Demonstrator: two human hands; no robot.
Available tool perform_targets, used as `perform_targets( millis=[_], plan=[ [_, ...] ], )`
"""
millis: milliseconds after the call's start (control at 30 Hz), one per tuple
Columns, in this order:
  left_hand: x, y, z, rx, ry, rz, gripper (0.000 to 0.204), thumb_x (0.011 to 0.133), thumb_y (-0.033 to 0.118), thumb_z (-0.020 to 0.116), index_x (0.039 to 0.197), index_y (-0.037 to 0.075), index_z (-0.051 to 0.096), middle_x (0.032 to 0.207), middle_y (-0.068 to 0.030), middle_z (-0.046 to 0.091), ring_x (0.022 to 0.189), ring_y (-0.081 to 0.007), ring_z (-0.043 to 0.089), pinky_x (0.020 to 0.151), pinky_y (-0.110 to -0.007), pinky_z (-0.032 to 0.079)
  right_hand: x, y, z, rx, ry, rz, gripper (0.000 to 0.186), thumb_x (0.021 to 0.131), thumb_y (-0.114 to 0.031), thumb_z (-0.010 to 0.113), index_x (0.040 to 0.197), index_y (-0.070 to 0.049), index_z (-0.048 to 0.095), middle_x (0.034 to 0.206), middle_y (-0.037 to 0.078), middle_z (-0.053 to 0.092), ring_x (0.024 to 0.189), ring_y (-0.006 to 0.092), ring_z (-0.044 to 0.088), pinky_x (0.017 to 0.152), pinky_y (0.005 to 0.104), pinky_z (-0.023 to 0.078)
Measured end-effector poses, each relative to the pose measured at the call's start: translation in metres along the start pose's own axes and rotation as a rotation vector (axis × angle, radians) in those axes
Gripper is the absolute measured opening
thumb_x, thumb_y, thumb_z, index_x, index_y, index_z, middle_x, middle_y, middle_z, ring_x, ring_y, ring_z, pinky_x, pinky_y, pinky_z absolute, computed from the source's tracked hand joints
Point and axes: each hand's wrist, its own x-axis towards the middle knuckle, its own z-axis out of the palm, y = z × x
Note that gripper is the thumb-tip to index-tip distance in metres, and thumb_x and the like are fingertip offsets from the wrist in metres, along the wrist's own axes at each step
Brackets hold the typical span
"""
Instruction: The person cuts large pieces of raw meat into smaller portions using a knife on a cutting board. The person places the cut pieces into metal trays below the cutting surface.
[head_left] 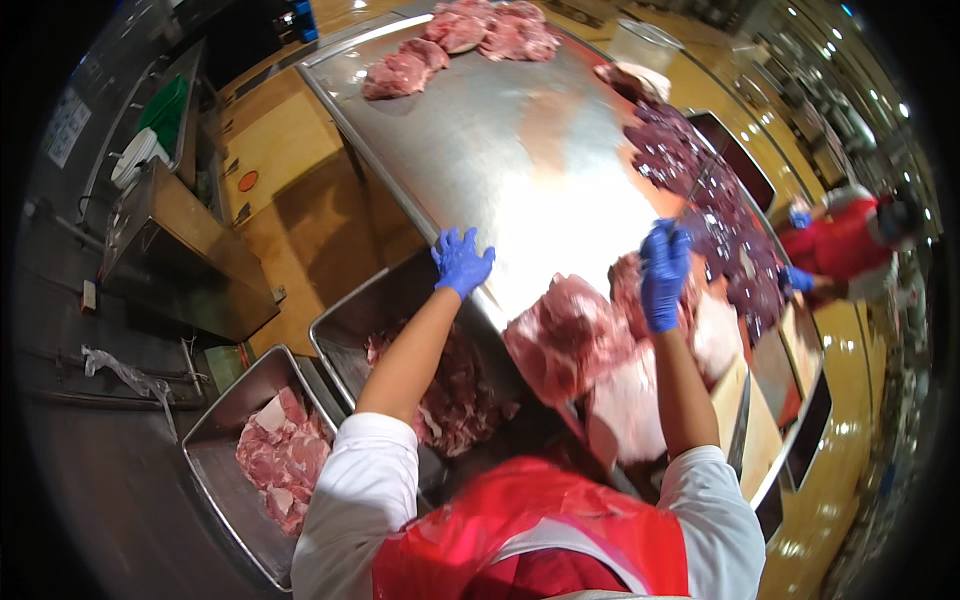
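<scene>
My left hand (463,264), in a blue glove, rests open with fingers spread at the near left edge of the metal table (440,150). Above the large pink cuts of raw meat (570,335) is my right hand (665,275), also gloved in blue. Its fingers are curled closed and slightly blurred. A thin dark sliver seems to stick out past them toward the dark red livers (720,215), but I cannot make out what it is. Pale, fatty pieces of meat lie beneath my right forearm.
Meat pieces (460,32) lie at the table's far end. Metal bins with meat trimmings (455,390) and meat cuts (282,460) stand at left. A knife (741,425) lies on a cutting board (762,430) at near right. Another person (840,245) in red works across the table.
</scene>
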Motion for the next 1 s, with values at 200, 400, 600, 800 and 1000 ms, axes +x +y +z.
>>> perform_targets(
  millis=[200, 400, 600, 800, 1000],
  plan=[
    [0.038, -0.029, 0.038, 0.293, 0.136, -0.023, 0.059, 0.091, 0.047, 0.053, 0.141, 0.017, 0.05, 0.154, -0.0149, 0.032, 0.145, -0.0331, 0.023, 0.108, -0.072, 0.017, 0.241, -0.016, 0.105, -0.398, 0.518, -0.989, 0.028, 0.097, -0.03, 0.058, 0.101, -0.002, 0.053, 0.084, 0.005, 0.054, 0.072, 0.0165, 0.055, 0.071, 0.0336, 0.044],
    [0.032, -0.039, 0.041, 0.309, 0.206, -0.095, 0.055, 0.087, 0.043, 0.061, 0.134, 0.016, 0.058, 0.148, -0.0159, 0.037, 0.14, -0.0339, 0.028, 0.105, -0.071, 0.022, 0.279, 0.173, 0.355, -1.524, 0.482, -0.384, 0.041, 0.098, -0.009, 0.039, 0.131, 0.015, 0.045, 0.127, 0.035, 0.053, 0.115, 0.0408, 0.057, 0.105, 0.0505, 0.042],
    [0.054, -0.017, 0.022, 0.289, 0.182, -0.007, 0.056, 0.087, 0.042, 0.062, 0.135, 0.016, 0.057, 0.149, -0.0168, 0.036, 0.14, -0.0345, 0.029, 0.104, -0.071, 0.023, 0.212, 0.313, 0.415, -0.515, -0.815, 0.151, 0.028, 0.086, -0.018, 0.05, 0.09, 0.007, 0.063, 0.094, 0.032, 0.064, 0.087, 0.0464, 0.062, 0.081, 0.0447, 0.049],
    [0.055, -0.031, 0.028, 0.331, 0.162, -0.043, 0.054, 0.088, 0.043, 0.059, 0.135, 0.015, 0.056, 0.15, -0.0172, 0.035, 0.141, -0.0334, 0.029, 0.103, -0.073, 0.023, 0.17, 0.271, 0.348, -0.732, -0.933, 0.185, 0.035, 0.087, -0.021, 0.049, 0.101, 0.01, 0.06, 0.109, 0.034, 0.061, 0.106, 0.0461, 0.06, 0.092, 0.0459, 0.047],
    [0.025, -0.06, 0.034, 0.074, 0.33, 0.08, 0.052, 0.089, 0.037, 0.059, 0.136, 0.015, 0.053, 0.148, -0.0151, 0.039, 0.141, -0.033, 0.029, 0.11, -0.068, 0.019, 0.102, 0.194, 0.195, -0.753, -0.98, 0.116, 0.029, 0.087, -0.017, 0.054, 0.107, 0.003, 0.057, 0.094, 0.027, 0.062, 0.088, 0.0422, 0.062, 0.081, 0.0449, 0.049]
  ],
)
